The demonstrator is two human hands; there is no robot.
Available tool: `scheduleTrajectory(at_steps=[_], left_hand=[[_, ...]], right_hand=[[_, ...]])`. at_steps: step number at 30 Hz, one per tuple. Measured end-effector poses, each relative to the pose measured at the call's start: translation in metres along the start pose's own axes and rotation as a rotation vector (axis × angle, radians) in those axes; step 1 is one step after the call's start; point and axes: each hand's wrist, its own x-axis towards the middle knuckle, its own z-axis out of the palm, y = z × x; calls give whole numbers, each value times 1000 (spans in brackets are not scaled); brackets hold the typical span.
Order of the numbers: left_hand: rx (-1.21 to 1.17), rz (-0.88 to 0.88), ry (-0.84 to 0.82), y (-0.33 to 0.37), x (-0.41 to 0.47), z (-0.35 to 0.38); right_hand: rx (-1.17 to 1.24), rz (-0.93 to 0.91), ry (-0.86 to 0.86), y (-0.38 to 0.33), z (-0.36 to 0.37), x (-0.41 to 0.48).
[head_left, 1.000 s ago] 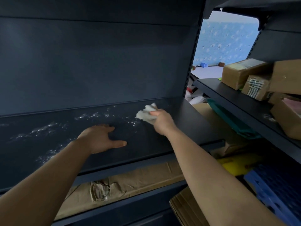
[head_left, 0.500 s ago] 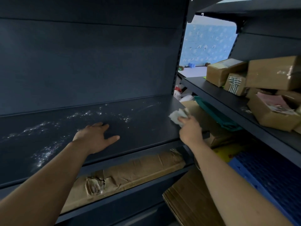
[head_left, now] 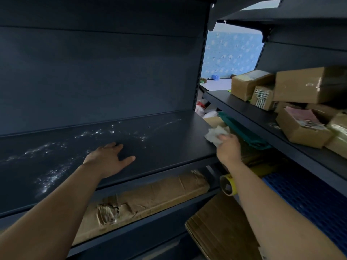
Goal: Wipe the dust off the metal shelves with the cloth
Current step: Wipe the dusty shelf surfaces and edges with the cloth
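Cardboard boxes (head_left: 300, 102) crowd the neighbouring shelf. The right hand (head_left: 228, 150) grips the crumpled cloth (head_left: 216, 135) at the dusty metal shelf's (head_left: 169, 143) right edge, perhaps touching it; the left hand (head_left: 108, 159) rests flat, fingers spread.

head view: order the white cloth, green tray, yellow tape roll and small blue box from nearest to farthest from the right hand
From the right hand:
1. White cloth, gripped in its fingers at the shelf's right end.
2. Green tray, just right of the hand, under the neighbouring shelf.
3. Yellow tape roll, below, beside the forearm.
4. Small blue box, far back through the gap.
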Motion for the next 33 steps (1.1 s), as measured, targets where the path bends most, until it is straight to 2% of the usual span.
scheduleTrajectory(at_steps=[3, 6, 9, 10, 11, 13, 14, 17, 23, 26, 29, 33], left_hand=[[0, 4, 2, 0, 0, -1], [-5, 7, 3, 1, -1, -1], [-42, 12, 24, -2, -1, 0], [-44, 13, 64, -5, -1, 1], [-30, 9, 122, -8, -1, 2], [19, -14, 208, -13, 0, 4], [28, -30, 216, -16, 1, 6], [17, -51, 217, -18, 4, 16], [34, -53, 277, -19, 7, 22], [27, -59, 297, -19, 7, 23], [15, -57, 300, -20, 6, 22], [2, -63, 300, -20, 6, 21]], right_hand=[[-162, -81, -30, -17, 22, -14], [-185, -211, -122, -53, 47, -33], [9, -357, -325, -77, 56, -40], [88, -367, -313, -80, 53, -35], [126, -349, -229, -80, 47, -25], [47, -271, -51, -68, 36, 9], [-49, -222, -48, -59, 32, 28], [-253, -132, -285, -33, 37, 69], [-498, -192, -342, -47, 71, 106], [-408, -229, -353, -82, 90, 98], [-263, -365, -376, -116, 114, 72], [71, -468, -358, -139, 138, 32]])
